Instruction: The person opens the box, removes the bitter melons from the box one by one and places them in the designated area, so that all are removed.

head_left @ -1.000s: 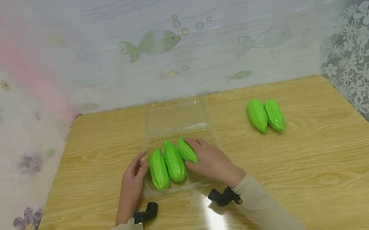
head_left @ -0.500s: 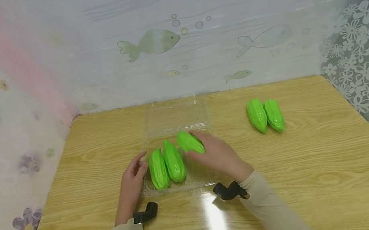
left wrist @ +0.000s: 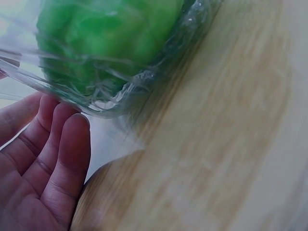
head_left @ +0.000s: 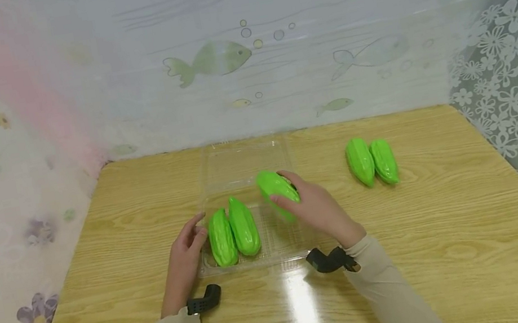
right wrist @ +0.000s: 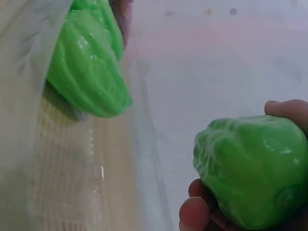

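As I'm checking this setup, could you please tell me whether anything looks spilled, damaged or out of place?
Nothing stands out. Two green vegetables lie side by side in the open clear box, another pair sits on the table, and the right hand holds a fifth vegetable. No spill or damage shows.

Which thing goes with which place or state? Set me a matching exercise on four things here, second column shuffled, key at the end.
Column one
1. Left hand
2. Right hand
3. Container lid
4. Loose pair of green vegetables

Column two
A. Lying side by side on the table, right of the clear container
B. Open, on the far side, towards the wall
C. Fingertips at the container's left side
D. Gripping a single green vegetable

Pairs: 1-C, 2-D, 3-B, 4-A
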{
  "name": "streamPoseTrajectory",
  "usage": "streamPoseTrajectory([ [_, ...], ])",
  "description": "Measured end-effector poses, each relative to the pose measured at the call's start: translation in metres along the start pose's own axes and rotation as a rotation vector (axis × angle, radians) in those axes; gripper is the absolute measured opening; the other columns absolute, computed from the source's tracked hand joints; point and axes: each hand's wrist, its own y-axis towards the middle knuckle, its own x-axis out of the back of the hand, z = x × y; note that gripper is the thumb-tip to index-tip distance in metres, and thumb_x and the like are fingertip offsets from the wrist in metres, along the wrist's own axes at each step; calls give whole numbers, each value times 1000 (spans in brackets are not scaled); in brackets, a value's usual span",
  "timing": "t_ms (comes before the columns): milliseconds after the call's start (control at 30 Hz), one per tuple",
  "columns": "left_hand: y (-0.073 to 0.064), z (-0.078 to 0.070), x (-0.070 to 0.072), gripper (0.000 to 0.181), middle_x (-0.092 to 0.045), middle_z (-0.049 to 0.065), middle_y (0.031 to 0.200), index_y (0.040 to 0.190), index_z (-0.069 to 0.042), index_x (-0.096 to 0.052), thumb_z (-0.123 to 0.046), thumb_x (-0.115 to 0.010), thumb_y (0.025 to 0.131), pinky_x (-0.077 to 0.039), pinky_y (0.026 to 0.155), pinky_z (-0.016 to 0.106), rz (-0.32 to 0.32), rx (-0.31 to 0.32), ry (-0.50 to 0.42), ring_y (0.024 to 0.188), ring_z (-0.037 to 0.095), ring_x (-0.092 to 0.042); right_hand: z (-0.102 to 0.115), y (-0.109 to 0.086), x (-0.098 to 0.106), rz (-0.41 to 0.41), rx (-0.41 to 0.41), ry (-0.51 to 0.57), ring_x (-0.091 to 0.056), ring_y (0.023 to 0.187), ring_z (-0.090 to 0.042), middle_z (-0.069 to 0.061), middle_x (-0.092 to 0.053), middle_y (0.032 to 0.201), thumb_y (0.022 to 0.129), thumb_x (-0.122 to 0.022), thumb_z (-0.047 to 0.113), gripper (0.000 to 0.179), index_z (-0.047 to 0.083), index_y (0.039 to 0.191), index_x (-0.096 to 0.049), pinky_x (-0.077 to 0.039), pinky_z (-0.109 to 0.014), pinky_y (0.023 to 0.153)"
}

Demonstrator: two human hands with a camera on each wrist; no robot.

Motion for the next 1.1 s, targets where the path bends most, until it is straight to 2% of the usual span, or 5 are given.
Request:
streamPoseTrajectory([
  [133,-1,-5,1,39,-54,5,102,129,-23,-46,-36,-46,92,-39,79,32,9,19,-5,90,16,-49,0,-1,5,2,-11,45,-54,96,-24,-8,-54,117,81,-36,69,73,25,138,-31,-43,-43,77],
  [333,-9,-28,3,38,-53,11,101,130,-13,-46,-25,-46,94,-38,78,33,5,14,-10,89,19,-47,-3,-2,11,3,-21,56,-48,111,-30,-10,-49,127,83,-32,68,73,23,140,-29,-38,-47,87],
  [433,-12,-35,3,37,-53,11,102,130,-11,-46,-24,-46,94,-38,78,33,2,15,-4,89,19,-47,-5,-1,14,-3,-9,58,-49,109,-30,-11,-49,126,84,-32,67,73,21,140,-29,-39,-47,86],
  [700,-11,-38,3,37,-54,11,101,130,-10,-46,-22,-46,94,-38,79,35,3,11,-13,90,20,-48,-13,1,21,-25,15,66,-53,91,-23,-5,-53,116,82,-41,64,65,31,137,-32,-43,-41,71],
  [1100,-12,-38,3,38,-54,12,102,130,-11,-46,-23,-46,94,-38,79,34,13,18,-14,90,21,-48,-27,1,32,-56,-32,99,-53,88,-23,-7,-52,115,81,-44,64,68,28,137,-32,-43,-38,68],
])
